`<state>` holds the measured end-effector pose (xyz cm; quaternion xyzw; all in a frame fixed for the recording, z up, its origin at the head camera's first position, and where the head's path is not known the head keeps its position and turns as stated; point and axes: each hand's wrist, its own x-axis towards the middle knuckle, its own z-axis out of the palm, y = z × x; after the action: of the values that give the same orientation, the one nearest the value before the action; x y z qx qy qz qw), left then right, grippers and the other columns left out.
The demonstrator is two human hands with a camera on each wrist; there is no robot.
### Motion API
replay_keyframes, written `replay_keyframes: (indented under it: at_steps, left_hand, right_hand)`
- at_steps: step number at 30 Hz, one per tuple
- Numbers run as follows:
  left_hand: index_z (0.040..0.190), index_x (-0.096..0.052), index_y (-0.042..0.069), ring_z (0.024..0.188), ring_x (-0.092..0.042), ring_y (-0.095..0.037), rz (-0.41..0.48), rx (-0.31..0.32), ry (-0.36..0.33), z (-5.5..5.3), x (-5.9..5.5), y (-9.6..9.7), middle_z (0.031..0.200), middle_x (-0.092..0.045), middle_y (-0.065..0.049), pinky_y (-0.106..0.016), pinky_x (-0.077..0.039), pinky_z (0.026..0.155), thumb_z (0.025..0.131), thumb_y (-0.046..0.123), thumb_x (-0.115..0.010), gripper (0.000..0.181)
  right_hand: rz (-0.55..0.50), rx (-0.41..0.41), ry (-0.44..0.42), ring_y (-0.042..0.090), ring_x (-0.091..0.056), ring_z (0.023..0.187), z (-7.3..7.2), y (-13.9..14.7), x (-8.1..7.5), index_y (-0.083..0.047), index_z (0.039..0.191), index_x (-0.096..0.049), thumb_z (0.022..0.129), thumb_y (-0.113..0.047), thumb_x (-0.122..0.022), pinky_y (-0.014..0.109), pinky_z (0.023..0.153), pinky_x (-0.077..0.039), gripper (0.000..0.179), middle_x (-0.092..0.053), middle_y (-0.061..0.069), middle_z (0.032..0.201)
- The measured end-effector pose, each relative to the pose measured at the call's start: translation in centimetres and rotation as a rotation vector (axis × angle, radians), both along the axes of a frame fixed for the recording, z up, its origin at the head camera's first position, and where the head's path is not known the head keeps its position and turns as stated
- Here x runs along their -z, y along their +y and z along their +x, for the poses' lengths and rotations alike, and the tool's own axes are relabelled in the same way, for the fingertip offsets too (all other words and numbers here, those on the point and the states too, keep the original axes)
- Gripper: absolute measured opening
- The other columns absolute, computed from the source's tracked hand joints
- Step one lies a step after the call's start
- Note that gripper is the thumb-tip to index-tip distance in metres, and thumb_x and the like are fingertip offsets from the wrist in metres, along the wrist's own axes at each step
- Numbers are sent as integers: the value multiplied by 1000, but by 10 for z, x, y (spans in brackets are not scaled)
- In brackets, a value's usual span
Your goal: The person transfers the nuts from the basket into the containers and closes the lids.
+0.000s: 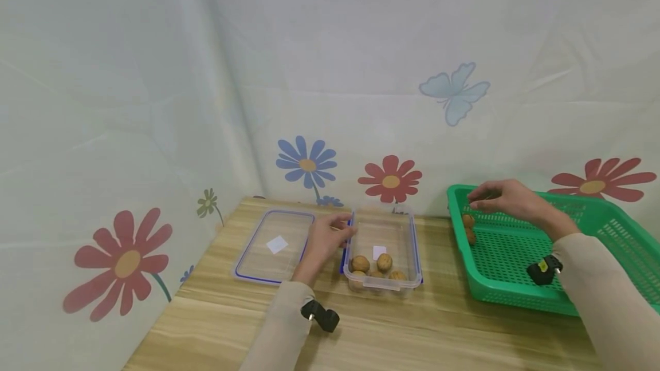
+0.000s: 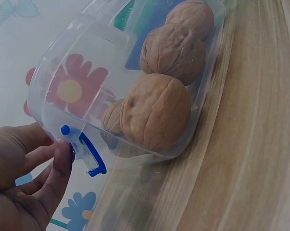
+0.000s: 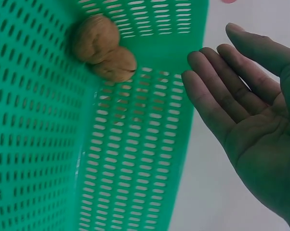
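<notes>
A clear plastic food box (image 1: 381,233) with blue side latches stands on the table, several walnuts (image 1: 384,262) gathered at its near end. At the box's left rim, my left hand (image 1: 327,239) pinches the edge by the blue latch (image 2: 89,151) between thumb and fingers. My right hand (image 1: 507,199) hovers over the left part of a green plastic basket (image 1: 466,279), fingers extended and palm bare in the right wrist view. Two walnuts (image 3: 104,48) lie against each other in the basket's corner, below the right fingertips.
Left of the box lies its clear lid (image 1: 268,256) with a blue seal and a white label (image 1: 277,244). Another pale label (image 1: 379,253) shows in the box. A flower-printed curtain (image 1: 330,102) rises behind the wooden table (image 1: 412,336).
</notes>
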<state>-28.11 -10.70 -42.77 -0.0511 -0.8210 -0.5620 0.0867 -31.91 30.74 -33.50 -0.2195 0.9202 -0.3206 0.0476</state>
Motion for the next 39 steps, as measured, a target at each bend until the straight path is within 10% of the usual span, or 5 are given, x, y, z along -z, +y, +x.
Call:
replay_keyframes:
  at_steps: [20, 39]
  left_hand:
    - [127, -74, -2, 72, -73, -21, 7, 9, 10, 3, -3, 0, 102, -75, -18, -31, -65, 63, 94, 5, -80, 34]
    - [128, -74, -2, 69, -73, -22, 13, 6, 5, 1, -1, 0, 101, -74, -17, -32, -65, 64, 94, 5, -80, 35]
  right_hand:
    - [-84, -76, -234, 42, -69, 115, -12, 16, 30, 12, 137, -61, 106, -14, -67, 53, 95, -61, 41, -68, 25, 130]
    - [-23, -173, -206, 46, -65, 119, -16, 14, 49, 16, 136, -62, 105, -7, -65, 51, 88, -64, 38, -57, 37, 141]
